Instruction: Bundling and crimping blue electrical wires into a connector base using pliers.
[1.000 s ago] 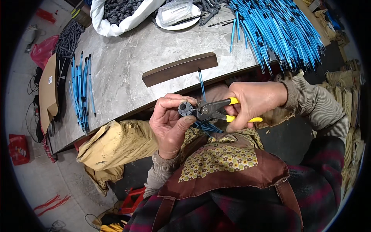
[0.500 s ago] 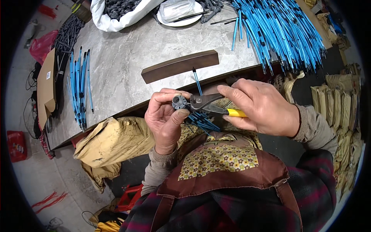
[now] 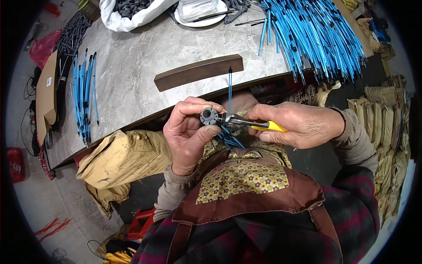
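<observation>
A: Hands?
B: Left hand [image 3: 189,132] pinches a small grey round fitting [image 3: 209,116] between thumb and fingers, held up in front of the chest, just off the near edge of the bench [image 3: 132,83]. Right hand [image 3: 303,125] is wrapped around yellow-handled pliers [image 3: 250,123], nose touching the fitting.
A: Where does it point?
B: The fitting's open round face looks up toward the camera. Pliers' long axis runs roughly left–right, nose to the person's left. One blue cable [image 3: 229,90] rises straight from the fitting toward the dark wooden block [image 3: 198,72]; more blue ends fan out below the hands.
A: Progress?
B: Looks mid-way, I'd judge — several cables seem already seated, pliers working at the fitting. A big heap of blue cables [image 3: 316,35] at the far right of the bench, a smaller bundle [image 3: 83,94] at left, so plenty appears left.
</observation>
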The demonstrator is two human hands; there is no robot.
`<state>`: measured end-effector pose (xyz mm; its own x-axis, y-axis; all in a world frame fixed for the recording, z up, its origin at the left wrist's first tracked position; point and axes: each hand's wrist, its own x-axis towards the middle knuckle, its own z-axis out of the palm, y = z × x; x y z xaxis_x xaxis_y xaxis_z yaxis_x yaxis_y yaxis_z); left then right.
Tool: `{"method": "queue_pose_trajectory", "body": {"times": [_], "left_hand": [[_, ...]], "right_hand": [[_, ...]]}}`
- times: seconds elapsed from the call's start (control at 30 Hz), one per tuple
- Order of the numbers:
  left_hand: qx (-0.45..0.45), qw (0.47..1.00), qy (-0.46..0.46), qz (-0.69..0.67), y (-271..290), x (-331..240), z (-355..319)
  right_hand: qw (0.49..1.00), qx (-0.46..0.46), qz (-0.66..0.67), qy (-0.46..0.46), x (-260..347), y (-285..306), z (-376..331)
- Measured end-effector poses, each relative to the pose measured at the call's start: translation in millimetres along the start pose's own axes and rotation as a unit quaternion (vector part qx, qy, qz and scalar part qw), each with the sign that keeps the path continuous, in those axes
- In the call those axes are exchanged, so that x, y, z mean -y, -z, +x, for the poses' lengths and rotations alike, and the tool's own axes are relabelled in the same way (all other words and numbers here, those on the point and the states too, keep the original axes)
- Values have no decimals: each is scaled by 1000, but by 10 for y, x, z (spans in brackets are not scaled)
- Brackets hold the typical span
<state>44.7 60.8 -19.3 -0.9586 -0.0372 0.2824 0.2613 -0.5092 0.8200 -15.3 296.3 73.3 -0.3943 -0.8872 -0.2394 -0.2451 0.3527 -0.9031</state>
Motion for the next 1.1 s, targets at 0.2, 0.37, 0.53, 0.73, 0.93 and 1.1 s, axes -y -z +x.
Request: {"method": "queue_pose_trajectory", "body": {"times": [0.2, 0.37, 0.53, 0.73, 0.93, 1.1], "left_hand": [[31, 999, -12, -7, 49, -13, -6], [14, 1000, -8, 7, 75, -17, -19], [-2, 1000, 1, 2, 60, -9, -27], [-25, 1000, 10, -9, 46, -39, -12], [-42, 999, 8, 0, 53, -73, -19], [-46, 999, 7, 11, 20, -85, -32]], "right_hand": [[996, 28, -40, -70, 314, 108, 32], [991, 26, -89, -100, 271, 57, 81], [986, -79, -147, -14, -77, -246, 100], [972, -163, -167, 27, -280, -410, 196], [992, -108, -61, 10, -83, -255, 203], [996, -50, -31, -72, 248, -15, 105]]}}
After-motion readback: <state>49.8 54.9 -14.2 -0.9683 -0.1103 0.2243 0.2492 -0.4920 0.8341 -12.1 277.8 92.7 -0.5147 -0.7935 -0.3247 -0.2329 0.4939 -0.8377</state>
